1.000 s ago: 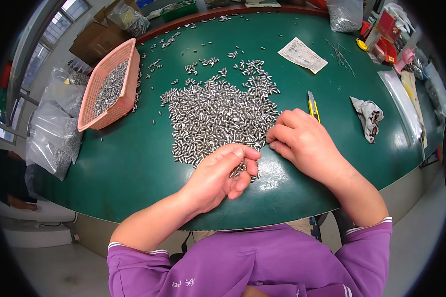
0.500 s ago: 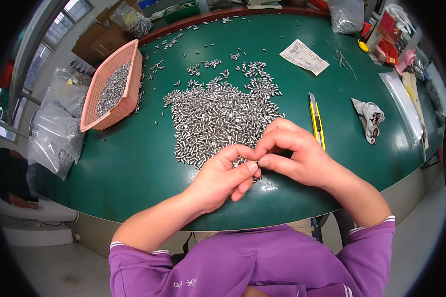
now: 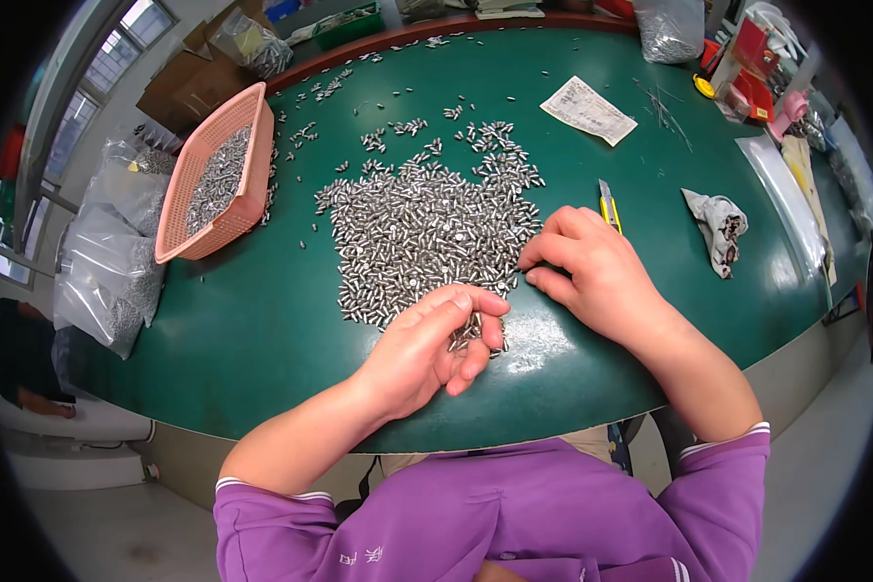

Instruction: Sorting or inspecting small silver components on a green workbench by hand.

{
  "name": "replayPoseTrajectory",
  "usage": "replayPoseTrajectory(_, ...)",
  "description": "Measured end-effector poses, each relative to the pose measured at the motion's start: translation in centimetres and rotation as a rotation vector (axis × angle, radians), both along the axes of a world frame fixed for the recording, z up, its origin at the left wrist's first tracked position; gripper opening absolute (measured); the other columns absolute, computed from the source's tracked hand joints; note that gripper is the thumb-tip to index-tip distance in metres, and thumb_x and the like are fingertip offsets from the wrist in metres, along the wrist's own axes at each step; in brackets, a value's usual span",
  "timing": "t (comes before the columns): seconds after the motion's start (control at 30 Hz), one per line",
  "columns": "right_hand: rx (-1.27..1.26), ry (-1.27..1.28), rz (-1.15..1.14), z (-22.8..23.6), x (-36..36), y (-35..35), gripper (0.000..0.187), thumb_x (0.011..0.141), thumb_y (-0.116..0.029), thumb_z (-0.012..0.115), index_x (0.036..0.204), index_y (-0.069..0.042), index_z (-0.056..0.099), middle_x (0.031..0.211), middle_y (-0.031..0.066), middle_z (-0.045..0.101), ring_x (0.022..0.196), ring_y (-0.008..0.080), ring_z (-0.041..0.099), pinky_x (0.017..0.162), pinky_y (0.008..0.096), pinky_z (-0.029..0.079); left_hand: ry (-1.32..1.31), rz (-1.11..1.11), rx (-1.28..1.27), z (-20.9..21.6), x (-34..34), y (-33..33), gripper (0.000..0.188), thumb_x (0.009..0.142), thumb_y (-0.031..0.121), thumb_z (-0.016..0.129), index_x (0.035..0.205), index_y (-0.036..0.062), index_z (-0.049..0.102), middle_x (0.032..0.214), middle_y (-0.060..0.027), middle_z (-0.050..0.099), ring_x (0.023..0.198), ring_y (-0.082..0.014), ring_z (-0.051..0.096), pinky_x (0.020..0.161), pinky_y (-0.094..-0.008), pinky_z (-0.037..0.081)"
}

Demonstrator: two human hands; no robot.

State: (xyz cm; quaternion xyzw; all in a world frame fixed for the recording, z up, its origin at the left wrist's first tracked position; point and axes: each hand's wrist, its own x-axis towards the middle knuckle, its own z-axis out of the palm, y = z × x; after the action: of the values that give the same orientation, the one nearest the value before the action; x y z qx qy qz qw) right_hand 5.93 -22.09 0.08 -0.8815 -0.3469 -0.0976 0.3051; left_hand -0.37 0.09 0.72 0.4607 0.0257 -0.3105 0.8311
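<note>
My left hand is curled just in front of a broad heap of small silver metal pins. Its thumb lies along the index finger. Several pins show in the hollow between the fingers; I cannot tell whether they are in the hand or on the table behind it. To the heap's right edge reaches my right hand, palm down, with thumb and index tips slightly apart and no piece visible between them. A yellow utility knife lies just beyond that hand, partly hidden by it.
At the left of the green table a pink plastic basket holds more pins, beside filled clear bags. A printed paper slip, thin wires and a crumpled cloth lie to the right. A person is at far left.
My hands were together, fingertips meeting at the heap's near edge. Now my right hand has parted from the left, moving away and slightly right to the heap's edge, covering part of the knife.
</note>
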Motion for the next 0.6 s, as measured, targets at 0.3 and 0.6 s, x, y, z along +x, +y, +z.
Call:
replayPoseTrajectory(0.3, 0.141, 0.129, 0.096, 0.2, -0.5, 0.7, 0.011, 0.078, -0.009, 0.069, 0.088, -0.008, 0.065, 0.086, 0.0055, 0.057, 0.085, 0.0251, 0.056, 0.074, 0.0365, 0.047, -0.028, 0.002, 0.088, -0.3, -0.1, -0.3, 0.019, 0.1, 0.017, 0.046, 0.114, 0.0063, 0.052, 0.09, -0.006, 0.055, 0.057, -0.0065, 0.045, 0.042, -0.0182, 0.036)
replayPoseTrajectory(0.6, 0.367, 0.344, 0.322, 0.9, -1.0, 1.6, 0.009, 0.081, -0.005, 0.07, 0.089, -0.006, 0.066, 0.089, 0.0025, 0.058, 0.084, 0.0156, 0.056, 0.071, 0.0281, 0.047, -0.038, 0.023, 0.114, -0.3, -0.2, -0.6, 0.014, 0.098, 0.013, 0.051, 0.109, 0.0055, 0.051, 0.087, -0.0053, 0.057, 0.058, -0.006, 0.049, 0.045, -0.0196, 0.038)
